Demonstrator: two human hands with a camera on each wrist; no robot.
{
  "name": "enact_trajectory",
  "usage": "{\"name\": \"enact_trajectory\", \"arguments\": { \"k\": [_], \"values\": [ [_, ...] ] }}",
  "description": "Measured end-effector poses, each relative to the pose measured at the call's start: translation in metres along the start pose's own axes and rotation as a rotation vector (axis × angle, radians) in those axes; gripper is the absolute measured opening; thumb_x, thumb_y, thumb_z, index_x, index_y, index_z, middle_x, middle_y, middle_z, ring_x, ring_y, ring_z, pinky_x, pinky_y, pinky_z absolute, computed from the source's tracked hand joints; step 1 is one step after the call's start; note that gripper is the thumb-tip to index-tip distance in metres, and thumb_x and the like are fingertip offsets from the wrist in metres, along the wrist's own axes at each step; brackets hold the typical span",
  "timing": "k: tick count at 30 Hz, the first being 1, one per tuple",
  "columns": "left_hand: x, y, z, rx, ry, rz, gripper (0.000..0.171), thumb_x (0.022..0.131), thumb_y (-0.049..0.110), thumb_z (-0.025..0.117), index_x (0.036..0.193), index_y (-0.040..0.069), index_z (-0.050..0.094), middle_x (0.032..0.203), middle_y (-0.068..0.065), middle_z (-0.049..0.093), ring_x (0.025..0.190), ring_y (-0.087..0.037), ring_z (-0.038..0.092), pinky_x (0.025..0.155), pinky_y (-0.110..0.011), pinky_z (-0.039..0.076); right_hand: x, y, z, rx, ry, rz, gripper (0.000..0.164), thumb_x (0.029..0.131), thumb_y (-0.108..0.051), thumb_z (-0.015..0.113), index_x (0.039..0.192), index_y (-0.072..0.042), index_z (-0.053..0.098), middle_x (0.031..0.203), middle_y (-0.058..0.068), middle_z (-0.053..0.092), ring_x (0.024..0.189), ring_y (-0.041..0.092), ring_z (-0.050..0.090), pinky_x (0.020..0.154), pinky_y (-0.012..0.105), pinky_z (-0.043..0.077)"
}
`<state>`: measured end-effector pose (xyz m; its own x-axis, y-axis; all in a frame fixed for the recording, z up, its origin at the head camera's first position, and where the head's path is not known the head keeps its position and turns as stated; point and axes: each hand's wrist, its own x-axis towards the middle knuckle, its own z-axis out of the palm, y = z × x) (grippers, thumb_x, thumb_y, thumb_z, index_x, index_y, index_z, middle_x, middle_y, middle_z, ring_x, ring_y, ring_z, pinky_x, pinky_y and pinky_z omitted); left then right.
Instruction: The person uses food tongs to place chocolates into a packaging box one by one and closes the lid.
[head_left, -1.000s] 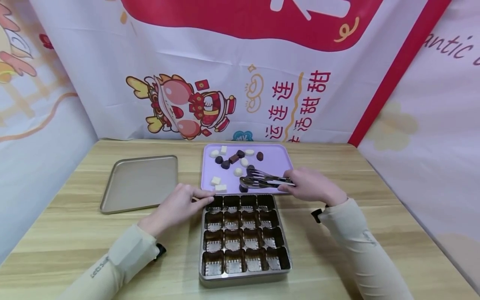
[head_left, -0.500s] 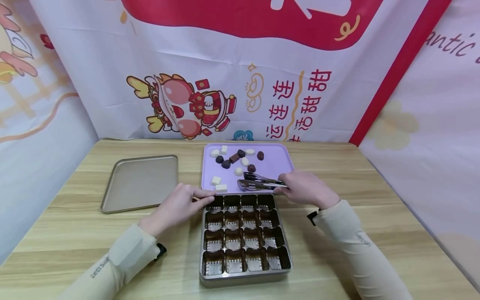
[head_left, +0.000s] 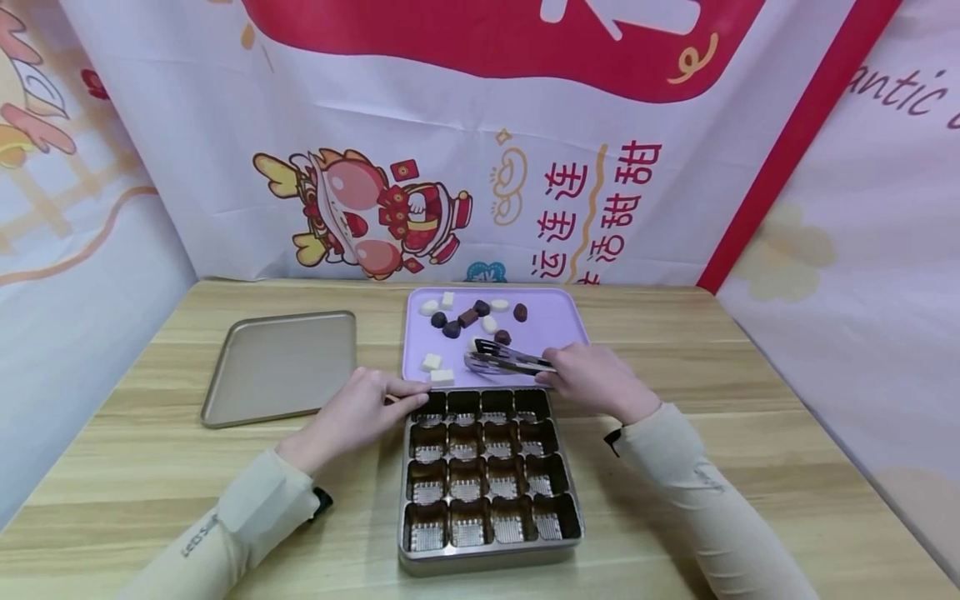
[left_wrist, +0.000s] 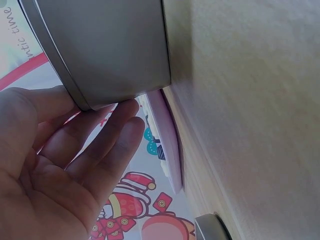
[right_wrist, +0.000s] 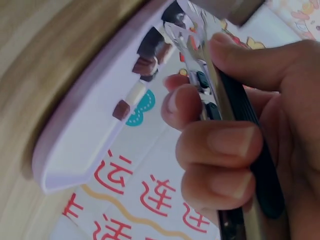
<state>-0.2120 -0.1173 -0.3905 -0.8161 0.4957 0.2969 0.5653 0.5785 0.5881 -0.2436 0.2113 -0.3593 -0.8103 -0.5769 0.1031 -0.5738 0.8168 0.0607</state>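
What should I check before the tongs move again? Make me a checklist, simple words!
1. Right hand holding the tongs: ok.
2. Those tongs reaching over the purple tray: ok.
3. Sweets on that tray to pick from: ok.
4. One of them held tightly by the tongs: cannot tell, too small and partly covered.
5. Left hand touching the corner of the divided box: ok.
6. Its compartments facing up: ok.

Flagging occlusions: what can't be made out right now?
Head view: whether the tongs grip the white chocolate they partly cover.
Left wrist view: inside of the box, hidden by its wall.
Left wrist view: part of the tan tray, cut off at bottom.
Right wrist view: the tongs' handle end, cut off by bottom edge.
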Motion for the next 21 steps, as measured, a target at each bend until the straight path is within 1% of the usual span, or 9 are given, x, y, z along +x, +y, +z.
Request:
{"name": "enact_trajectory", "arguments": {
  "k": [8,13,17,21],
  "values": [
    [0.0009,-0.0006,-0.0009,0.001,0.003,0.005,0.022,0.089,0.023,0.067,0.107,0.011,0.071,0.11,-0.004,0.065,0.105,-0.024,0.062,0.089,-0.034,0.045,0.0027,-0.0031,0.0022,-0.021,0.064,-0.016,0.025,0.092,-0.034,0.062,0.075,-0.017,0.054,0.061,-0.006,0.047,0.052,0.013,0.048,0.048,0.033,0.044],
    [0.0003,-0.0004,-0.0007,-0.001,-0.002,0.014,0.022,0.089,0.023,0.067,0.107,0.011,0.071,0.11,-0.002,0.065,0.107,-0.024,0.06,0.091,-0.035,0.043,0.0016,-0.0007,0.0012,-0.007,0.087,-0.029,0.024,0.092,-0.032,0.063,0.076,-0.018,0.055,0.062,-0.007,0.049,0.052,0.011,0.049,0.048,0.032,0.044],
    [0.0002,-0.0011,-0.0005,0.001,0.002,0.02,0.021,0.089,0.023,0.067,0.107,0.011,0.071,0.109,-0.002,0.065,0.106,-0.024,0.061,0.091,-0.035,0.043,0.0008,0.0035,-0.0011,-0.005,0.099,-0.032,0.02,0.093,-0.032,0.062,0.08,-0.016,0.058,0.065,-0.007,0.05,0.054,0.011,0.05,0.048,0.031,0.044],
    [0.0,-0.001,-0.0006,0.0,-0.001,0.013,0.021,0.09,0.023,0.067,0.107,0.011,0.071,0.109,-0.003,0.066,0.105,-0.023,0.061,0.09,-0.034,0.044,-0.0016,0.0056,-0.0072,0.012,0.105,-0.032,0.019,0.093,-0.031,0.061,0.084,-0.015,0.06,0.065,-0.007,0.05,0.055,0.012,0.05,0.051,0.034,0.046]
  ]
}}
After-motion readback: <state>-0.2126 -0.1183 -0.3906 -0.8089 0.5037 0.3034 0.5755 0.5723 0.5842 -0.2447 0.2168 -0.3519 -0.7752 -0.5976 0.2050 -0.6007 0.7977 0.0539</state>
